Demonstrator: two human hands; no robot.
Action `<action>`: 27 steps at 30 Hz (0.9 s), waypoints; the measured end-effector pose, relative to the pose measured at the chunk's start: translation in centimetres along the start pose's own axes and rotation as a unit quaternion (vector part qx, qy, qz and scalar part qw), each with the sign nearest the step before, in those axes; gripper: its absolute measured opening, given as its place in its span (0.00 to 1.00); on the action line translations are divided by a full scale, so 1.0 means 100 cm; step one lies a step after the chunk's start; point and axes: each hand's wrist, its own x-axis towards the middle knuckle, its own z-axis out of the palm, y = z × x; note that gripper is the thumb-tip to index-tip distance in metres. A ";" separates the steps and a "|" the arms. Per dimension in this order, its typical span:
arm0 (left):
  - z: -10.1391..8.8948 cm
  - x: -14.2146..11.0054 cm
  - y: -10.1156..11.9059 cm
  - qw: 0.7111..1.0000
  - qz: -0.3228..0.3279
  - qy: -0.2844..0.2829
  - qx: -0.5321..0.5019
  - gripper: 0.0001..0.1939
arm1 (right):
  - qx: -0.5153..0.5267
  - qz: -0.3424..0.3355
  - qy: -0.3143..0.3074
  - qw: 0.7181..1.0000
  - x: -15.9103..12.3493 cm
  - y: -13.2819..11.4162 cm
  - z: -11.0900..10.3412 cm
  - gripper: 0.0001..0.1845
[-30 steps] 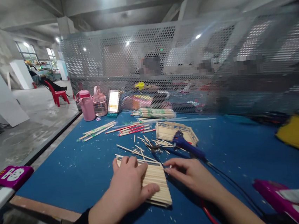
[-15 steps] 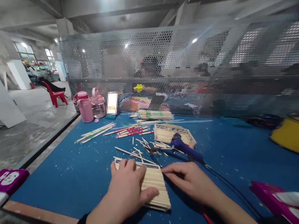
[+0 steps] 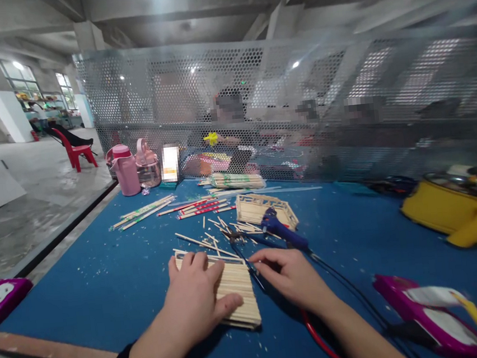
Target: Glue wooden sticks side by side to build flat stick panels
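1. Stick panel (image 3: 238, 283) is lying flat on the blue tabletop (image 3: 107, 304) in the head view, its pale wooden sticks running side by side beneath the left hand (image 3: 193, 296).
2. The left hand is resting across it, fingers spread apart toward the far edge, thumb lying over the panel; it is seemingly steadying rather than gripping.
3. The right hand (image 3: 288, 275) is hovering at the far right corner, thumb and forefinger nearly meeting; whether they are pinching anything, I cannot tell.
4. The panel is looking light, dry and matte, so it is probably offering fair grip.
5. Each stick is probably giving stiffness lengthwise; with a blue glue gun (image 3: 285, 233) lying nearby, glued seams are likely forming the weak points under bending.
6. The side edges are offering the safest hold; the thin far rail is looking most fragile.
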 end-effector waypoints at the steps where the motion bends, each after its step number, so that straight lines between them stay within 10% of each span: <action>1: 0.000 0.000 0.000 1.000 0.000 -0.002 0.000 0.20 | -0.004 0.015 0.017 1.000 0.001 0.000 -0.003 0.13; 9: 0.001 -0.002 0.000 1.000 -0.005 -0.001 -0.004 0.21 | -0.301 0.212 -0.047 0.929 0.041 0.031 -0.045 0.22; 16: 0.002 -0.003 -0.001 1.000 -0.003 0.010 -0.001 0.20 | -0.356 0.326 -0.064 0.873 0.067 0.062 -0.031 0.19; 27: 0.003 -0.004 -0.002 1.000 -0.002 0.012 -0.014 0.22 | -0.332 0.277 0.049 0.900 0.056 0.060 -0.020 0.19</action>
